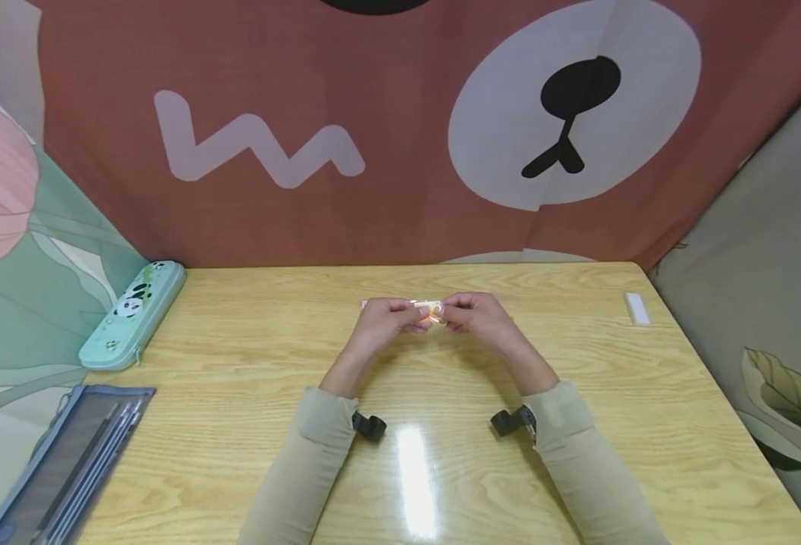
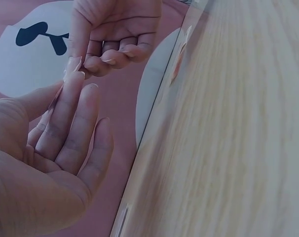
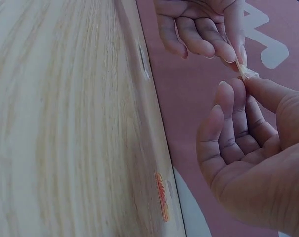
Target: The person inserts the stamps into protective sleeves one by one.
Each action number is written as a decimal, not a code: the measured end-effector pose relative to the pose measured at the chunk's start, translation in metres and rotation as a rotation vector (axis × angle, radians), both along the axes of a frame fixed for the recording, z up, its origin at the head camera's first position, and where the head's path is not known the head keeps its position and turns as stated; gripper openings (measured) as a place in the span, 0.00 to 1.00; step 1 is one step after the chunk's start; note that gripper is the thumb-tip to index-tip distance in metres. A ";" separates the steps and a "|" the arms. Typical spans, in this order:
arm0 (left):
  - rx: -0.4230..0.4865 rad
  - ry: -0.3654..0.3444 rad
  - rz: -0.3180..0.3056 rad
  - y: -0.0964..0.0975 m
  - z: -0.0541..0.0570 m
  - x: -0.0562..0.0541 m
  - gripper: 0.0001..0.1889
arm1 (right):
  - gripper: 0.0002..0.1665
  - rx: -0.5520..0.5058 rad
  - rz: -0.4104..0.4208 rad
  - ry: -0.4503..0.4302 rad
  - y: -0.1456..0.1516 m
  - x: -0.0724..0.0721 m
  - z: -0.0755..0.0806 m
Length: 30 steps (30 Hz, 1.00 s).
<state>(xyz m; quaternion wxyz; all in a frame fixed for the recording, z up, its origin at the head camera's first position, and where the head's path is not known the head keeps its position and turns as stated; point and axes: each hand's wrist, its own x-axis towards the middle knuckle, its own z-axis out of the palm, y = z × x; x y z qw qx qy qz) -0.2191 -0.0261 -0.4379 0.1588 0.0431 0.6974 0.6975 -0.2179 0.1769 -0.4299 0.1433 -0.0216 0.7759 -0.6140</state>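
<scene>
Red-orange strip on the tabletop has pale printed marks, too small to read; the mint pencil case at far L carries panda pics, & the red cloth behind has a pale zigzag plus a bear-type muzzle. R wrist view gives the strip's printed side lying near the tabletop's back edge; head view has only a sliver of orange beside the R hand. Thin whitish item near same edge also shows in R wrist view; in head view it's mostly behind the L hand. Small clear packet w/ some orange is up off the tabletop, b/w the two hands: left hand pinches one side, thumb vs. index, & right hand pinches the other, tips v. close together. Other fingers of both hands loosely bent, per wrist views; head view mostly hides them. Packet's crinkled corner pokes out past the fingertips in R wrist view. White block sits far R, well apart; mesh pouch w/ pens inside is near L, just below the pencil case.
</scene>
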 end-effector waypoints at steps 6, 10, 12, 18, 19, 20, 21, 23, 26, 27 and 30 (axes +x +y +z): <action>0.031 -0.001 0.008 0.002 -0.001 0.000 0.10 | 0.17 0.018 0.008 0.004 0.000 0.000 0.000; 0.039 0.005 0.016 0.003 0.000 0.000 0.10 | 0.19 0.017 0.006 0.004 0.000 0.000 0.000; 0.038 0.004 0.019 0.003 0.000 0.000 0.09 | 0.19 0.015 0.002 0.004 0.000 0.000 0.000; 0.034 0.000 0.022 0.003 -0.001 0.000 0.09 | 0.19 0.009 0.004 -0.001 0.001 -0.001 -0.001; 0.032 0.002 0.022 0.003 -0.001 0.000 0.10 | 0.19 0.009 0.007 0.000 0.001 -0.001 -0.001; 0.030 0.003 0.020 0.004 -0.001 -0.001 0.10 | 0.19 0.008 0.009 0.002 0.001 -0.001 -0.002; 0.029 0.004 0.019 0.004 -0.001 -0.001 0.10 | 0.19 0.007 0.014 0.003 0.002 -0.001 -0.002; 0.018 0.008 0.019 0.004 -0.001 -0.001 0.10 | 0.18 0.010 0.033 0.013 0.003 -0.002 -0.002; -0.002 0.015 0.018 0.003 -0.001 -0.001 0.09 | 0.16 0.011 0.065 0.016 0.003 -0.002 -0.002; -0.011 0.016 0.019 0.003 -0.001 -0.001 0.09 | 0.16 0.012 0.079 0.017 0.003 -0.002 -0.002; -0.021 0.016 0.021 0.003 -0.002 0.000 0.09 | 0.15 0.011 0.092 0.004 0.002 -0.002 -0.001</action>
